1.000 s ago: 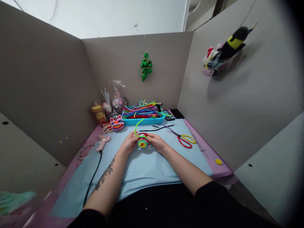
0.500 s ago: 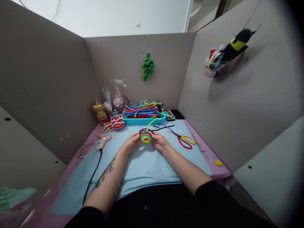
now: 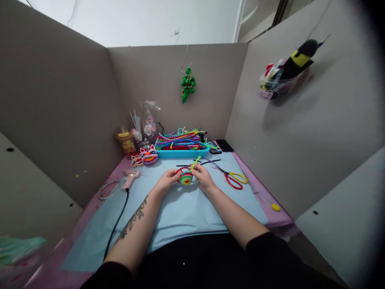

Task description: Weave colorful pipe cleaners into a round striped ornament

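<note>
Pink-covered, the counter [image 3: 272, 217] is carrying a pale-blue sheet [image 3: 186, 214], presumably for protection. A tray [image 3: 182, 154] is corralling fuzzy stems [image 3: 180, 141]; scissors [image 3: 226, 174] are lying near the right hand [image 3: 203, 177], seemingly for reach. Above the sheet, the left hand [image 3: 167, 181] is pinching a coiled disc [image 3: 186, 180] (heart-like centre outward), apparently steadying it; the right is pinching its green strand [image 3: 197, 161].
</note>
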Action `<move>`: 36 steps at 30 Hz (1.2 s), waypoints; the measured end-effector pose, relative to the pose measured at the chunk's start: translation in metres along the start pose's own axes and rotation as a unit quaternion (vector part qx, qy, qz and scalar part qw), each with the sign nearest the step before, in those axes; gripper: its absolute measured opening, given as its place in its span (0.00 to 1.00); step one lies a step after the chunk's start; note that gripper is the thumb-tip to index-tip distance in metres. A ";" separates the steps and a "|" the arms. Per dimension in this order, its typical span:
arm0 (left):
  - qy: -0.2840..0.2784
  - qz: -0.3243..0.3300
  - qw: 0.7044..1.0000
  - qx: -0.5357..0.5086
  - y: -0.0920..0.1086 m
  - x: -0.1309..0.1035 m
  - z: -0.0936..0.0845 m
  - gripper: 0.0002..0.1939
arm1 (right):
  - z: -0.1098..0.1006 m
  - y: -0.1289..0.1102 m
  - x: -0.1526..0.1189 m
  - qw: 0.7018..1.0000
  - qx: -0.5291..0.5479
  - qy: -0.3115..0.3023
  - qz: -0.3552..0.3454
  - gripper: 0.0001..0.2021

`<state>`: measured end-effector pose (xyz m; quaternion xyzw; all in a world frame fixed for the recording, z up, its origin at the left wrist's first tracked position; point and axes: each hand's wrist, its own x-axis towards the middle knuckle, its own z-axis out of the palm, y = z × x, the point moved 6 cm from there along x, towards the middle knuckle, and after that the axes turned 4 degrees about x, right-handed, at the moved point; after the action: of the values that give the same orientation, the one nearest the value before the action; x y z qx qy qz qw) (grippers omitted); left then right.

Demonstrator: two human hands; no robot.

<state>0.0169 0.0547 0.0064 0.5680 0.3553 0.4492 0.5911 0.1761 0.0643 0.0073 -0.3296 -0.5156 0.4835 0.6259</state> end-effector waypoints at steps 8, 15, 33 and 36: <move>-0.004 -0.020 1.000 0.009 0.001 -0.002 -0.001 0.16 | 0.000 0.000 -0.003 0.999 -0.018 -0.018 0.022 0.11; -0.020 -0.034 0.999 -0.036 0.006 -0.007 0.004 0.17 | 0.004 0.005 -0.006 0.997 0.025 -0.038 0.061 0.17; 0.066 -0.030 0.997 -0.007 -0.004 -0.004 -0.003 0.22 | 0.010 0.007 -0.006 0.987 0.121 0.023 0.104 0.14; 0.028 -0.085 0.993 -0.078 -0.010 -0.006 0.009 0.26 | 0.006 0.001 -0.003 0.993 0.093 0.070 0.011 0.13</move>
<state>0.0244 0.0468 -0.0029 0.4747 0.3829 0.4396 0.6594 0.1699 0.0614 0.0068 -0.3085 -0.4196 0.5120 0.6831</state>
